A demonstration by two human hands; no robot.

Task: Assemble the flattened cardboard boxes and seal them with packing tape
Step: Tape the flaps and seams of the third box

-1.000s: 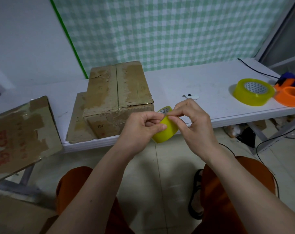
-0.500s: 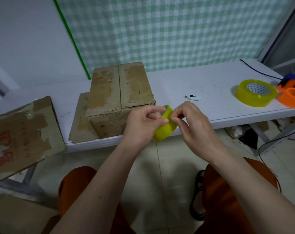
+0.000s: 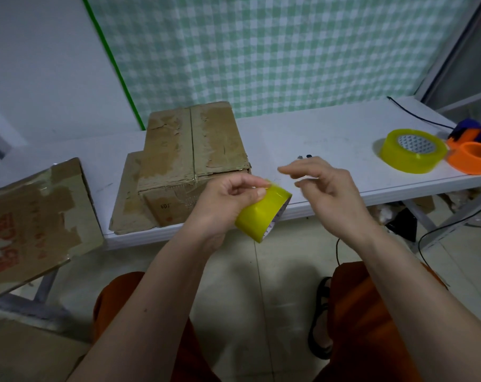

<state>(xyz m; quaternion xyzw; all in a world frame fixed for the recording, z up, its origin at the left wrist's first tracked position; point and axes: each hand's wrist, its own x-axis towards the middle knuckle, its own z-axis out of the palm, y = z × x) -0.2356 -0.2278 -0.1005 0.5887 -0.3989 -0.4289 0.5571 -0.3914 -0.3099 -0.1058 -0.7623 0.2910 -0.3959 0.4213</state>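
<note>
We judge the step to be finding the tape's loose end. Our left hand (image 3: 222,199) grips the yellow tape roll (image 3: 262,212) just in front of the bench (image 3: 330,139), thumb pressed on its rim; our right hand (image 3: 326,186) hovers beside it, fingers loosely curled, holding nothing. Next we need to peel a strip toward the assembled box (image 3: 192,158). Any free tape end is too thin to make out. The flattened box (image 3: 27,219) at left is cut off.

Your assembled box (image 3: 195,161) sits on the table (image 3: 330,139); right of the box, a spare tape roll (image 3: 411,150); left, flattened cardboard (image 3: 32,213).
</note>
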